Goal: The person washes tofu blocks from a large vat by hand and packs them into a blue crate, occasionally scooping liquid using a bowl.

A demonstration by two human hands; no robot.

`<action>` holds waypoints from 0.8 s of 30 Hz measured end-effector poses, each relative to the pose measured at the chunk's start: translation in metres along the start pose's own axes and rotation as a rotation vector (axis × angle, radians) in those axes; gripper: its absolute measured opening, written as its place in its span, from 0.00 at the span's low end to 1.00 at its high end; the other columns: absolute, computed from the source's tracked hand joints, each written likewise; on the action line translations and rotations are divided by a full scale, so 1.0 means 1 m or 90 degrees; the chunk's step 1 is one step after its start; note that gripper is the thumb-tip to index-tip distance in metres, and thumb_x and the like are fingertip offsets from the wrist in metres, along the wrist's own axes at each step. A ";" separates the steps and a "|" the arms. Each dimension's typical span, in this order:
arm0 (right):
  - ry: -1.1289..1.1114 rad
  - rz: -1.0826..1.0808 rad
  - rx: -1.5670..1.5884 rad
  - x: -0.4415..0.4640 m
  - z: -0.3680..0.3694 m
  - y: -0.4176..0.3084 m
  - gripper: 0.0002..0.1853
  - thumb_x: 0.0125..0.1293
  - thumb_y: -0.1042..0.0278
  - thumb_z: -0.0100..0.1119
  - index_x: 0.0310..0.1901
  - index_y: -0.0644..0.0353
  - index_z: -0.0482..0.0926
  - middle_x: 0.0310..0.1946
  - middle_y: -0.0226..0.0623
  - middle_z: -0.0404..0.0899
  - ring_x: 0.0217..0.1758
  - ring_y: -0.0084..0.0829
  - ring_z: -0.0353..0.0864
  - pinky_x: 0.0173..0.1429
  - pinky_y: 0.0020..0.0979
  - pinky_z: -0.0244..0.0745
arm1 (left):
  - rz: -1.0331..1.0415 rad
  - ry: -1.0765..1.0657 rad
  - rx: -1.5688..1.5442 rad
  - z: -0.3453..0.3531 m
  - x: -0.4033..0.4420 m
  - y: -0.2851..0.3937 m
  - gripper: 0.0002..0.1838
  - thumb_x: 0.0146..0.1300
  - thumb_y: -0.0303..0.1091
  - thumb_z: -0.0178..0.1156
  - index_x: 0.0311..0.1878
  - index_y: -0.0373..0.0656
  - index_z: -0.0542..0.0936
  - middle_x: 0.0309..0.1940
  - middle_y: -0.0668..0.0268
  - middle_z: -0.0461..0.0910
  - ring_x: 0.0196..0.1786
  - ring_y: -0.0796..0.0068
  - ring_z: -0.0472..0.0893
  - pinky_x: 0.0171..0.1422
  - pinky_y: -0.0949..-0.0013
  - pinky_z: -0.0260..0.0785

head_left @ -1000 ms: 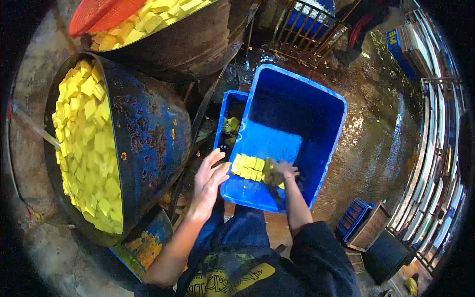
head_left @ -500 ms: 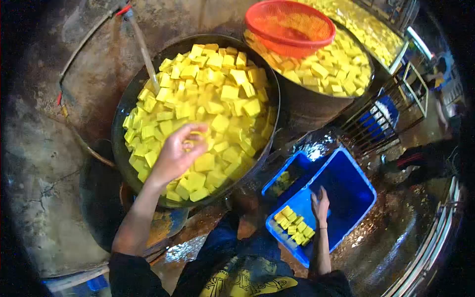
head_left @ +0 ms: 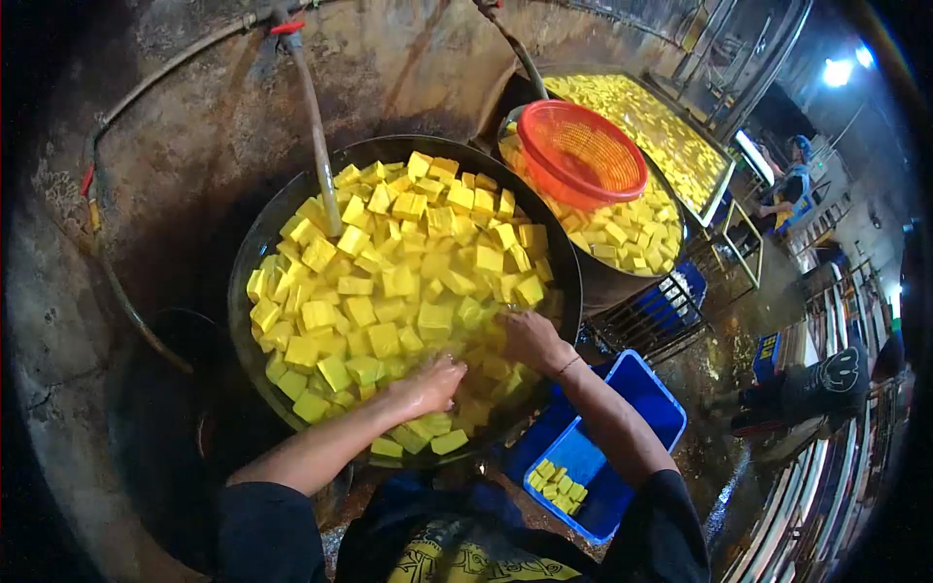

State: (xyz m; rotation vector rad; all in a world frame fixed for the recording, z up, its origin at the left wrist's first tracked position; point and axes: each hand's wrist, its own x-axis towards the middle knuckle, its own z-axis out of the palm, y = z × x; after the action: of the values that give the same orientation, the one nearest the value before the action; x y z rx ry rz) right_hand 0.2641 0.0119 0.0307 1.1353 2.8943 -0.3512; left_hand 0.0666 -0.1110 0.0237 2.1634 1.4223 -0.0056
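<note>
A large round vat (head_left: 255, 389) in front of me is filled with liquid and many yellow tofu blocks (head_left: 318, 314). Both my hands are at its near right part. My left hand (head_left: 432, 387) dips among the blocks at the near side, its fingertips hidden by the liquid. To its right, my right hand (head_left: 533, 340) reaches in over the rim, fingers sunk below the surface. Whether either hand grips a block cannot be seen. Below my right forearm, a blue crate (head_left: 649, 389) stands on the floor with several yellow blocks grouped at its near end.
A hose (head_left: 316, 146) hangs into the vat. Behind it, a second vat (head_left: 622, 282) of blocks carries a red basket (head_left: 583, 155). Farther back lies a wide tank (head_left: 641, 117) of blocks. A metal rack (head_left: 646, 316) stands right of the vats; people are at the right.
My right hand has left the blue crate and moved into the vat. My left hand has lowered from above the blocks into the liquid. The view has tilted up, showing more of the room.
</note>
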 end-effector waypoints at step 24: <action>0.170 0.073 0.020 0.114 -0.028 0.041 0.17 0.53 0.55 0.61 0.28 0.64 0.80 0.29 0.53 0.80 0.33 0.51 0.81 0.34 0.43 0.77 | -0.006 0.083 -0.374 -0.086 0.091 -0.098 0.17 0.58 0.28 0.60 0.51 0.42 0.74 0.56 0.59 0.70 0.57 0.63 0.71 0.64 0.60 0.67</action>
State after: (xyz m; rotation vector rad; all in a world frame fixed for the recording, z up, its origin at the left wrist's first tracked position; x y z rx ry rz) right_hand 0.2099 0.1236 0.0390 1.4498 3.0350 -0.2608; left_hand -0.0014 0.0325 0.0279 1.6909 1.2965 0.4949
